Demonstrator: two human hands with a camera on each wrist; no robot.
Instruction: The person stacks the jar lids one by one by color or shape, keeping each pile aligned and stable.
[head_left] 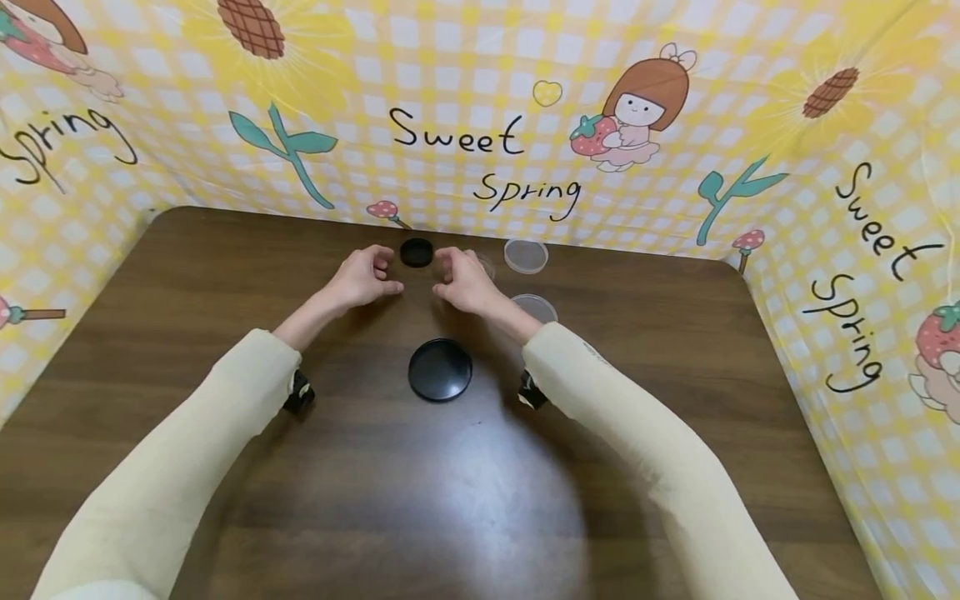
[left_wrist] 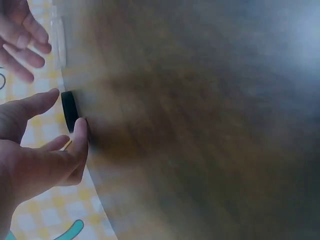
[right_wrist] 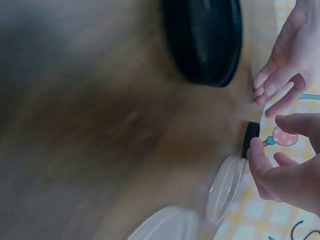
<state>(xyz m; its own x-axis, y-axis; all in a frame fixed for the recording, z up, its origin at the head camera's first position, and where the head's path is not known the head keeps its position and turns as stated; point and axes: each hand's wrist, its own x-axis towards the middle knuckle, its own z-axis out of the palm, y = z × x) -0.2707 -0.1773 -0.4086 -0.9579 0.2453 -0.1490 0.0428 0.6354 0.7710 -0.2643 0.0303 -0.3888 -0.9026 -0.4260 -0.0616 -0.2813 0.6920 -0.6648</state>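
Note:
A small black round lid-like piece (head_left: 416,252) lies near the table's back edge, between the two hands. My left hand (head_left: 365,277) hovers at its left with fingers loosely bent and nothing held. On the other side is my right hand (head_left: 467,281), fingers relaxed, thumb apart and nothing gripped. In the head view a gap shows between each hand and the small black piece. A larger black round shallow dish or lid (head_left: 440,369) lies nearer the front, and in the right wrist view this larger black piece (right_wrist: 215,40) shows a raised rim.
Clear round shallow dishes stand at the right: one at the back (head_left: 526,256), another clear dish (head_left: 536,307) partly covered by the right forearm, and a third clear dish (head_left: 486,265) mostly behind the right hand. A patterned cloth (head_left: 450,100) rises behind the brown table (head_left: 337,500).

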